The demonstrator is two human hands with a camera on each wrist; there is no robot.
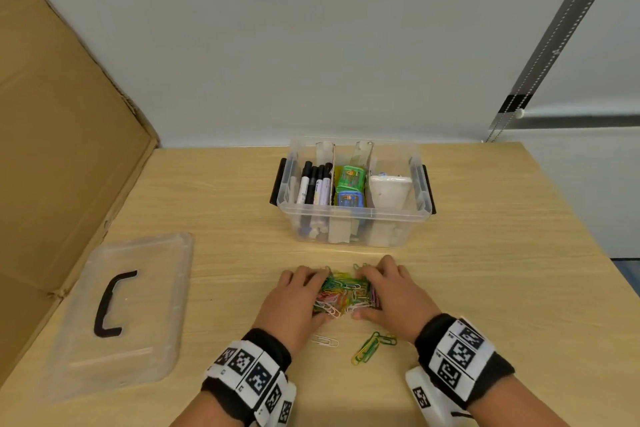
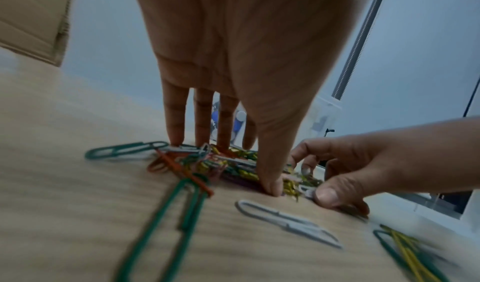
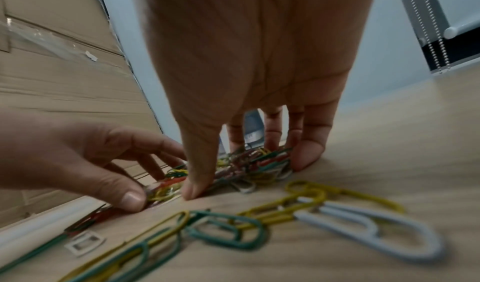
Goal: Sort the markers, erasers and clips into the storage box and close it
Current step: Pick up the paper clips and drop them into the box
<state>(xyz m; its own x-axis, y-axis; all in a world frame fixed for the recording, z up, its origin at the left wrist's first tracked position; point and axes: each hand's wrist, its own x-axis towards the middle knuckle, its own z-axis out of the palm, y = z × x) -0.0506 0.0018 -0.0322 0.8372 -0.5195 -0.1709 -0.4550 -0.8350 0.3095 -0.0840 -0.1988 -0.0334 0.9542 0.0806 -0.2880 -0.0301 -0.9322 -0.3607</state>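
Note:
A pile of coloured paper clips (image 1: 346, 291) lies on the wooden table in front of the clear storage box (image 1: 349, 218). My left hand (image 1: 317, 295) cups the pile's left side and my right hand (image 1: 367, 295) its right side, with fingers behind the pile and thumbs in front. In the left wrist view my left hand (image 2: 233, 165) has fingertips and thumb down around the clips (image 2: 244, 171). The right wrist view shows my right hand (image 3: 233, 169) curled the same way. Black markers (image 1: 313, 184) fill the box's left compartment, and green and blue erasers (image 1: 350, 188) the middle one.
The clear lid (image 1: 121, 312) with a black handle lies flat at the left. A loose white clip (image 1: 325, 341) and linked green and yellow clips (image 1: 372, 347) lie near my wrists. A cardboard sheet (image 1: 62, 149) leans at the left. A white object (image 1: 388, 192) sits in the box's right compartment.

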